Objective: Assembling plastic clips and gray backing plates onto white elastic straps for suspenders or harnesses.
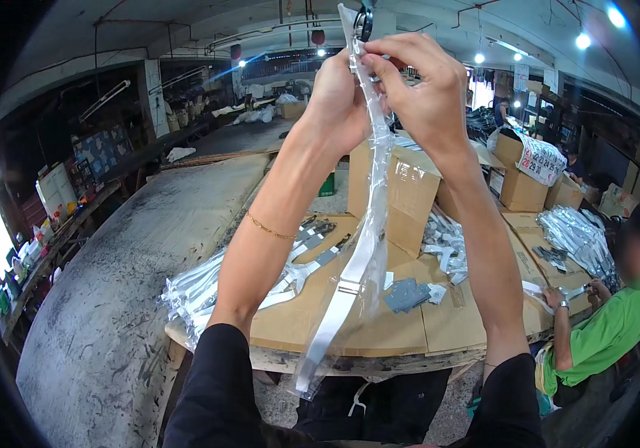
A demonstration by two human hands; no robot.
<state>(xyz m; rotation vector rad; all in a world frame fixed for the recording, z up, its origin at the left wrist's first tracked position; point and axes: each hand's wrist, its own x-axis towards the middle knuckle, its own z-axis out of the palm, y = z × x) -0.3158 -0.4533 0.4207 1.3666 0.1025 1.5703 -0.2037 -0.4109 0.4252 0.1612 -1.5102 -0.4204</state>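
A long white strap in a clear plastic sleeve [372, 224] hangs down from my raised hands, with a small metal slider partway along it. Its lower end dangles in front of the table's near edge. My left hand [338, 97] is closed around the upper part of the sleeve. Beside it, my right hand [426, 89] pinches the sleeve near its top with thumb and fingers. A dark round piece [364, 25] shows at the upper end, just above my fingertips; how it is joined there I cannot make out.
Cardboard [282, 326] covers the table, with bagged white straps [197, 295] at left, grey cards [407, 296] in the middle and another bagged pile [577, 235] at right. A cardboard box [409, 196] stands behind. At right, a person in a green shirt [609, 336] handles a strap.
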